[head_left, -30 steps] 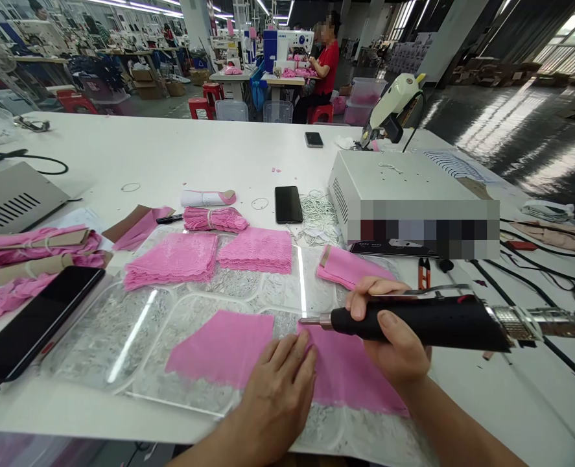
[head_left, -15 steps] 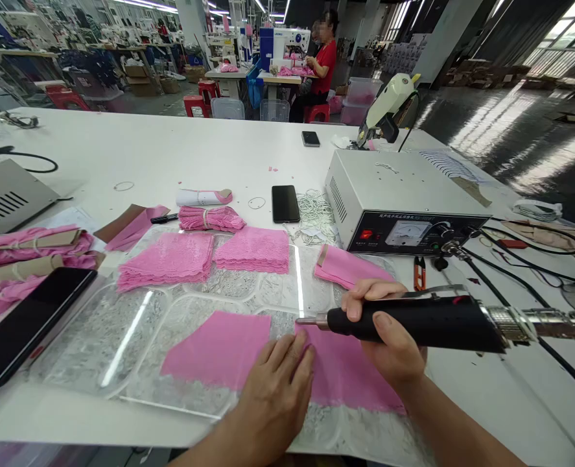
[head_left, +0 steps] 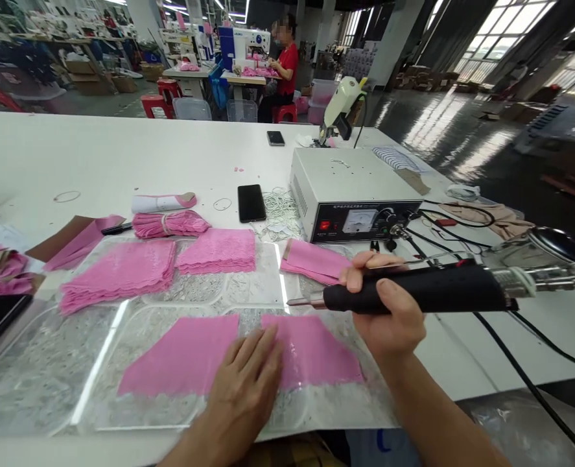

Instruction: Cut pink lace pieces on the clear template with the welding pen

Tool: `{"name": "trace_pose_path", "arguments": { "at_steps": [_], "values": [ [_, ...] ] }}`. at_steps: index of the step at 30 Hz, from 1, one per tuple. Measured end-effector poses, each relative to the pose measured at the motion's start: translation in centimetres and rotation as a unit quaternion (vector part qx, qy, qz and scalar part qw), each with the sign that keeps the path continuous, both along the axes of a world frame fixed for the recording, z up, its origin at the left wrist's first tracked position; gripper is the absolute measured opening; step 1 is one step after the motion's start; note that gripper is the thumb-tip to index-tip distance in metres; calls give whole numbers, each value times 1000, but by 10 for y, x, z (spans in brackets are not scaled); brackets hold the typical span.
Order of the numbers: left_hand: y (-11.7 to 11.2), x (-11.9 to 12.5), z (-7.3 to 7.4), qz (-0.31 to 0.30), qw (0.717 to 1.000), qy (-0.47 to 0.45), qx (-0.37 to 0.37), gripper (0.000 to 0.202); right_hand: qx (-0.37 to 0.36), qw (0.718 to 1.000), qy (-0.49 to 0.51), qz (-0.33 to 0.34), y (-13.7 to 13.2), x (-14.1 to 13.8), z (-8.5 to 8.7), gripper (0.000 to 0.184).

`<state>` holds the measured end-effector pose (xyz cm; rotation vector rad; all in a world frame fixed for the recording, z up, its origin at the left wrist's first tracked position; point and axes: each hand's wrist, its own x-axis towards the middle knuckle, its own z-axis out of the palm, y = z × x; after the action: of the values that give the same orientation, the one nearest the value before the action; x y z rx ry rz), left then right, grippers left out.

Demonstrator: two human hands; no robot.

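Observation:
My right hand (head_left: 389, 305) grips a black corded hand tool (head_left: 428, 288) with a pointed metal tip. That tip hovers just above the top edge of the right pink fabric piece (head_left: 321, 353). Flat on the left side of this piece lies my left hand (head_left: 246, 383), fingers stretched out. A second pink fabric piece (head_left: 180, 357) is spread beside it, partly under the same hand. Both pieces rest on a clear plastic sheet (head_left: 155, 415). Behind them are two stacks of pink lace-like pieces (head_left: 122, 269) (head_left: 219, 251) and a folded pink strip (head_left: 311, 261).
A grey control box (head_left: 360, 188) with a meter stands behind the tool, its cables (head_left: 525, 402) trailing right. A phone (head_left: 251, 203), tangled white loops (head_left: 281, 211) and a tied pink bundle (head_left: 170, 224) lie mid-table. One person in red (head_left: 287, 61) sits at a sewing machine beyond.
The view has swung right. My right hand has lifted the tool's tip slightly, and it has shifted right along the fabric's top edge. My left hand stays on the fabric.

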<state>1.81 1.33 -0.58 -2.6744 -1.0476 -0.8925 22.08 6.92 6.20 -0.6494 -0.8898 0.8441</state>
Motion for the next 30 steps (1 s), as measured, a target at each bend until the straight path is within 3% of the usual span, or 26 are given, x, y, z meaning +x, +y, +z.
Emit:
{"name": "trace_pose_path", "arguments": {
  "at_steps": [6,11,30],
  "values": [
    [0,23,12,-49,999,12,-21,29,0,999,-10,-42,-19,32,-4,12],
    [1,42,8,-76,996,33,-44,31,-3,998,0,-70,-28,42,-19,13],
    [-1,40,3,-75,995,22,-54,31,-16,994,-12,-106,-28,40,-25,13]
  ]
}}
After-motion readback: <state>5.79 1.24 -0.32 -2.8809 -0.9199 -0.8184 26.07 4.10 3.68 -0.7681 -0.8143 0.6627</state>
